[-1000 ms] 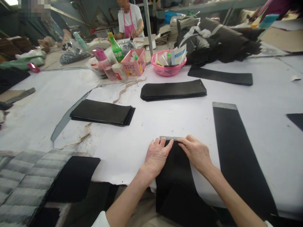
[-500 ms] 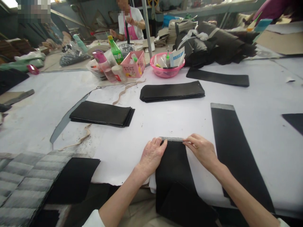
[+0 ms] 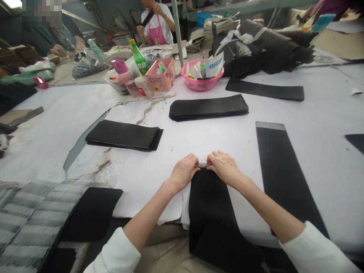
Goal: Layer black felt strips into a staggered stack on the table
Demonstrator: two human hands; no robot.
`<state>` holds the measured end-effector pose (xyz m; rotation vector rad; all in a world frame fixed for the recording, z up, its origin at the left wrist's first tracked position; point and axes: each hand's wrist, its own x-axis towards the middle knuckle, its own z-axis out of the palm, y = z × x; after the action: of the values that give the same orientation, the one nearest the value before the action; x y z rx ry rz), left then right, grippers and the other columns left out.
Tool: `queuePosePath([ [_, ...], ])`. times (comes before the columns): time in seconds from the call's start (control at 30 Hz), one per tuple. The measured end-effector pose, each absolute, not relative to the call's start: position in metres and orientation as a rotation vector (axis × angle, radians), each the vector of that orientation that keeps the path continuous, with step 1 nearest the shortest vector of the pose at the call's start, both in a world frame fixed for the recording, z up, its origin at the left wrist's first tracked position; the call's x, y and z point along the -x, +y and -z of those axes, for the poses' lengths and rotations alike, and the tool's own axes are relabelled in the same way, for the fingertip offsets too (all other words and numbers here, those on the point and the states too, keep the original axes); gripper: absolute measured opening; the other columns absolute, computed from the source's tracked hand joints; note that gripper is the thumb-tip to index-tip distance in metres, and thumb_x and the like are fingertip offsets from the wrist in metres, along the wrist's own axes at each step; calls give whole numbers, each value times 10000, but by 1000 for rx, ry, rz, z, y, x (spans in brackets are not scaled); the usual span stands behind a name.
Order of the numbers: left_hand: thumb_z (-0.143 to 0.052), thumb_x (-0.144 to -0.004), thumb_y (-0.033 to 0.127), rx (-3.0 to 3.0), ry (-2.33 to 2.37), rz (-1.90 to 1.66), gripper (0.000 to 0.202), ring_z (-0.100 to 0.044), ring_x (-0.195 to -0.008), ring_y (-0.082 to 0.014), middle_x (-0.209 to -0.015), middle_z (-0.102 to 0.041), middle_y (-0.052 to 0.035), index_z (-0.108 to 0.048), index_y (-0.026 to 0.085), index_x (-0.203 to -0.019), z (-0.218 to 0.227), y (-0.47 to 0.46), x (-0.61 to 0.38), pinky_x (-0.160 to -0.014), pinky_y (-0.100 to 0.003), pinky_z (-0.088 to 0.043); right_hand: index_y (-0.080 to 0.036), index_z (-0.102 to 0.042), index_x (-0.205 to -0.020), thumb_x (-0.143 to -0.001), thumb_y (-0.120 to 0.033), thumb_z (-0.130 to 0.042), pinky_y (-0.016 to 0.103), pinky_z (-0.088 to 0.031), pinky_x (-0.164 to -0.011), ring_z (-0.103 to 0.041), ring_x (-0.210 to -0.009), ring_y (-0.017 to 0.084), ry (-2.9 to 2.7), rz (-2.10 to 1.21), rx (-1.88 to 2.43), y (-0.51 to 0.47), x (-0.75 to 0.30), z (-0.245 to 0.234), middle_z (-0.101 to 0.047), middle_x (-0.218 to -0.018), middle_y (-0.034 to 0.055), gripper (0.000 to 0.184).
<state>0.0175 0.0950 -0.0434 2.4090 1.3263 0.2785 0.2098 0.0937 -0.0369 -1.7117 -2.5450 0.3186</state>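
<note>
A long black fabric strip [image 3: 209,201] lies straight in front of the person, its long axis running from 6 o'clock to 12 o'clock. The near end hangs off the edge of the white surface [image 3: 176,146] towards the lap, and the far end finishes in a narrow grey band [image 3: 203,165] that lies crosswise, from 9 o'clock to 3 o'clock. Both hands sit on that far end. The left hand [image 3: 184,172] covers the band's 9 o'clock half and the right hand [image 3: 224,167] its 3 o'clock half, so only a short piece of grey shows between them. Neither hand is nearer than the other, as both touch the band. The fingers of each hand are held together and curled down, knuckles up, with the tips on the band; I cannot tell whether they pinch the edge or only press on it. A second black strip with a grey end [image 3: 284,178] lies parallel at 3 o'clock, well apart. Flat stacks of black pieces sit at 10 o'clock [image 3: 123,135] and at 12 o'clock [image 3: 209,107].
</note>
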Motion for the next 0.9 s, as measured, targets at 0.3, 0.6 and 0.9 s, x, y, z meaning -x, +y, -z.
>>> queuePosePath([
  [0.3, -614, -868, 178, -2627, 1274, -133, 141, -499, -1027, -191, -1065, -533, -36, -568, 208, -998, 40, 96, -21, -853, -333, -492, -215, -610, -805, -789, -253, -741, 281, -375, -690, -542, -848, 188, -2536, -438, 1624, 103, -215, 40, -604, -855, 20, 137],
  [0.6, -555, -916, 209, -2718, 1222, -222, 111, -489, -1036, -208, -1032, -549, -47, -582, 185, -1021, 49, 90, -20, -898, -358, -466, -217, -650, -943, -885, -250, -635, 309, -372, -784, -508, -877, 194, -2405, -423, 1363, 90, -226, 56, -625, -886, 30, 69],
  [0.9, -462, -962, 199, -2834, 1249, -250, 143, -493, -1015, -211, -1001, -561, -57, -573, 177, -1049, 56, 80, -20, -894, -358, -447, -203, -674, -856, -961, -269, -505, 313, -385, -791, -486, -873, 190, -2423, -331, 1214, 85, -228, 66, -605, -875, 49, 210],
])
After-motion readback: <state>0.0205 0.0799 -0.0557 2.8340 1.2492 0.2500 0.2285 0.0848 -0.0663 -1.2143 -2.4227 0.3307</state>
